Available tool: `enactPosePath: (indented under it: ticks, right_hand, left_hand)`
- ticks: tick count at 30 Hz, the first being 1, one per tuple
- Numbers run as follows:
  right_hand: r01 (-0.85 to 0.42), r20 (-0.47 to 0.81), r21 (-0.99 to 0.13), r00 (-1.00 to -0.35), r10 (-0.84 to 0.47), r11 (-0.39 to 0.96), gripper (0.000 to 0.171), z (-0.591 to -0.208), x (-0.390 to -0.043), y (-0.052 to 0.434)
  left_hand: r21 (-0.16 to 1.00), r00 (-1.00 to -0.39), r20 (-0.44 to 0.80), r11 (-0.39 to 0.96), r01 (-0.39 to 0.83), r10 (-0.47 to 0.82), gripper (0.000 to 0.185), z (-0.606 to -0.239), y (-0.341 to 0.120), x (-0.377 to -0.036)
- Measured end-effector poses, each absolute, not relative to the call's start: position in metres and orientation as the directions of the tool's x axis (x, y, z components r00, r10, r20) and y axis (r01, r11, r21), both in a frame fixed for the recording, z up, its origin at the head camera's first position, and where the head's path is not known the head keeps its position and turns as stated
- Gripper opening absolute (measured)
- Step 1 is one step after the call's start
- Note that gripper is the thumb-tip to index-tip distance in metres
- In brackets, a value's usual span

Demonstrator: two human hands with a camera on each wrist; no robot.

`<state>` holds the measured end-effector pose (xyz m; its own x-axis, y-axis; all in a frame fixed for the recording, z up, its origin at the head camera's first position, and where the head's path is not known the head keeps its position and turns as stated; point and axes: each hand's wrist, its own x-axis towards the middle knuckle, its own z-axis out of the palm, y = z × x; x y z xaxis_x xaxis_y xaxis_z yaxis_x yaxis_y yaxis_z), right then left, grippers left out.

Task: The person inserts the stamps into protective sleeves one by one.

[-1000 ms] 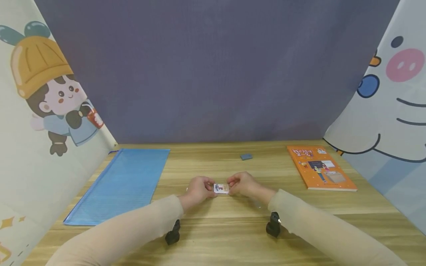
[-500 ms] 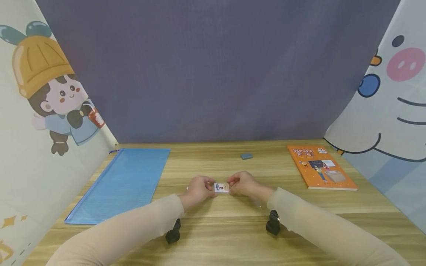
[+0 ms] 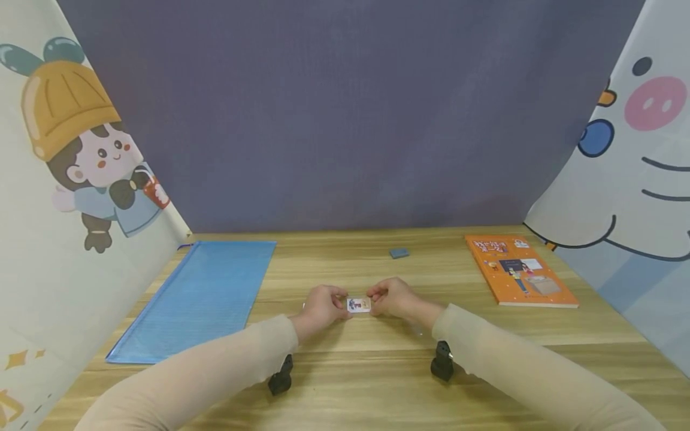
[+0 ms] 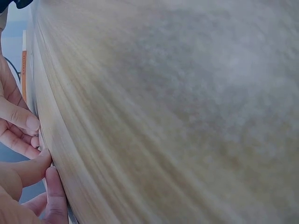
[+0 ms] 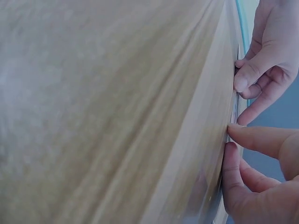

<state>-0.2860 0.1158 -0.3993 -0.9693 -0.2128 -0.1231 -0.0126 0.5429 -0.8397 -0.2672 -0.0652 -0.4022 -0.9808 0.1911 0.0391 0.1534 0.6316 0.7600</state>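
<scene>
A small white card (image 3: pixel 358 305) with a printed picture lies on the wooden table (image 3: pixel 345 383) in the middle. My left hand (image 3: pixel 322 306) pinches its left end and my right hand (image 3: pixel 392 298) pinches its right end. Both wrist views look along the tabletop (image 4: pixel 177 112), blurred and close. The left wrist view shows fingertips (image 4: pixel 32 122) of both hands at the table edge. In the right wrist view my fingers (image 5: pixel 252 140) meet at a thin card edge (image 5: pixel 235 112).
A blue mesh zip pouch (image 3: pixel 196 296) lies flat at the left. An orange booklet (image 3: pixel 517 270) lies at the right. A small grey-blue eraser (image 3: pixel 399 253) sits beyond the hands. Cartoon panels stand at both sides, a dark backdrop behind.
The hands stay put at the card; the right hand and the card have crept slightly left, nothing else differs.
</scene>
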Motion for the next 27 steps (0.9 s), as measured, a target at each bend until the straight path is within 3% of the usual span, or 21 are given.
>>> enactPosePath:
  ticks: [16, 20, 27]
  right_hand:
    - [-0.007, -0.104, -0.897, -0.969, -0.226, 0.442, 0.031, -0.381, -0.299, 0.144]
    - [-0.039, -0.094, -0.87, -0.965, -0.243, 0.491, 0.035, -0.373, -0.304, 0.155]
    - [-0.042, -0.094, -0.818, -0.974, -0.205, 0.573, 0.033, -0.379, -0.317, 0.176]
  left_hand:
    - [0.849, -0.969, 0.004, 0.511, 0.135, 0.248, 0.048, -0.392, -0.063, -0.263]
    - [0.856, -0.96, 0.026, 0.49, 0.165, 0.279, 0.04, -0.389, -0.05, -0.257]
    - [0.908, -0.949, -0.042, 0.409, 0.095, 0.312, 0.035, -0.395, -0.022, -0.242]
